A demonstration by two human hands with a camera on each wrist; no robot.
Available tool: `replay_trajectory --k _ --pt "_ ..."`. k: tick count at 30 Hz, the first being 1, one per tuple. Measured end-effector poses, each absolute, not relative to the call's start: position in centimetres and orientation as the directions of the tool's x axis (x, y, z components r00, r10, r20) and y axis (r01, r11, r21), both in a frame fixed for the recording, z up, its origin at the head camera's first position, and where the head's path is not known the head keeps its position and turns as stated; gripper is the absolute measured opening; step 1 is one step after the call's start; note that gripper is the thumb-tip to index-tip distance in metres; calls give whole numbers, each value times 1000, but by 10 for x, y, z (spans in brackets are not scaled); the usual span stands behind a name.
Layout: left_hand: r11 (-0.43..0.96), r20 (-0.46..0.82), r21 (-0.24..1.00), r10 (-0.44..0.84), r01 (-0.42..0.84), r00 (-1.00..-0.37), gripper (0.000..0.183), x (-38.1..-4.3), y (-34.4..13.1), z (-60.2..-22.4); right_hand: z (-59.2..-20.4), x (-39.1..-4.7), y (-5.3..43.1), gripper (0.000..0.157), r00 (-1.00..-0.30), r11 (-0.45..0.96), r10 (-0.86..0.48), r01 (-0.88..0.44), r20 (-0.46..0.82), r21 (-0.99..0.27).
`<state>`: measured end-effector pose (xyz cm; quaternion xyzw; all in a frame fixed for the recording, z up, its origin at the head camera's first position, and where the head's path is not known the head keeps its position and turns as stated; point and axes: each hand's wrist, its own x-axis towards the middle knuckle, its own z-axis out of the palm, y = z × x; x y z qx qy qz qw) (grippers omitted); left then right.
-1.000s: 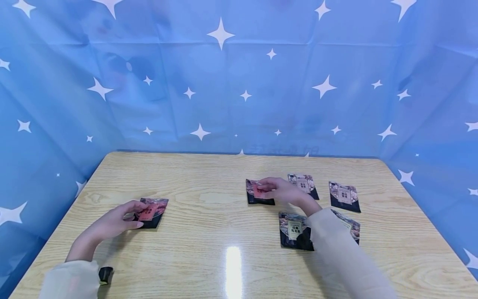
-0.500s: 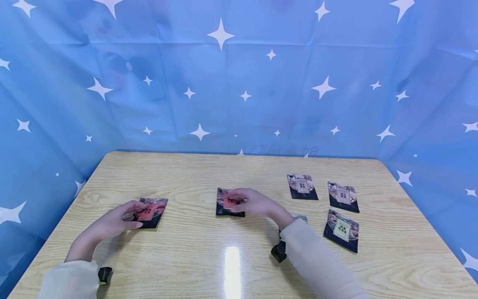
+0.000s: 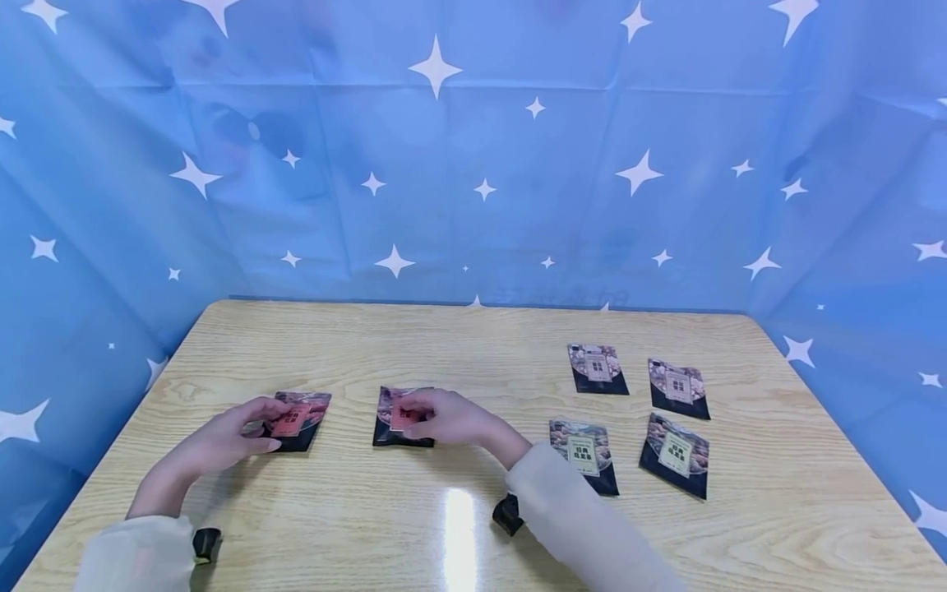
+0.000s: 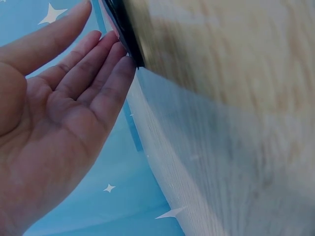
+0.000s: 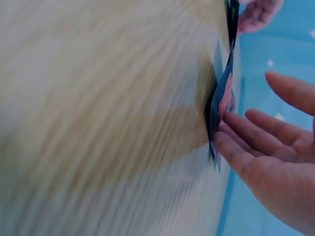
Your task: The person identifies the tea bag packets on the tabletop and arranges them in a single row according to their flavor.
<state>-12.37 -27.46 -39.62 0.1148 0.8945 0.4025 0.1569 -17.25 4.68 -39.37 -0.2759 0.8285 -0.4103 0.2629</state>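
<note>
My left hand [image 3: 222,440] rests with its fingers on a red-labelled tea sachet [image 3: 314,411] at the left of the table. In the left wrist view the fingers are fairly straight and meet the edge of the dark sachet, thumb apart. Near the middle, my right hand [image 3: 455,423] touches a second red-labelled tea sachet [image 3: 386,421], which lies right of the first with a gap between. The right wrist view shows extended fingertips [image 5: 222,140] against this sachet's face, the thumb held away. Both sachets are partly covered by the hands.
On the right of the wooden table [image 3: 355,526] lie two pink-labelled sachets [image 3: 598,370] [image 3: 678,389] and two green-labelled sachets [image 3: 582,457] [image 3: 674,456]. Black wrist-worn pieces [image 3: 508,515] show below the sleeves. A blue starry cloth [image 3: 473,148] hangs around the table.
My right hand has slid its red-labelled sachet leftward and slightly nearer across the table, away from the other sachets. The left hand and its sachet have stayed in place.
</note>
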Motion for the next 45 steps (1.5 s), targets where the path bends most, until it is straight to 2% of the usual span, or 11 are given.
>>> replay_trajectory --k 6,13,24,26,33,45 --pt "660 -193 747 330 80 -924 48 -123 -274 -395 -393 -168 27 44 -700 535 -680 -269 -218 -801" --pt "664 -189 743 326 82 -926 47 -123 -273 -395 -393 -167 10 24 -657 504 -727 -312 -200 -806" --pt "672 -189 735 326 87 -926 47 -125 -273 -396 -391 -165 0 7 -654 499 -730 -310 -199 -809" --pt "672 -193 736 324 82 -926 48 -124 -273 -396 -391 -164 1 9 -654 492 -730 -304 -196 -816" --pt "679 -198 730 323 81 -926 49 -124 -274 -396 -385 -161 11 50 -699 508 -680 -234 -219 -829" --pt "657 -192 749 337 84 -922 49 -124 -274 -396 -383 -168 62 53 -742 462 -637 -150 -209 -874"
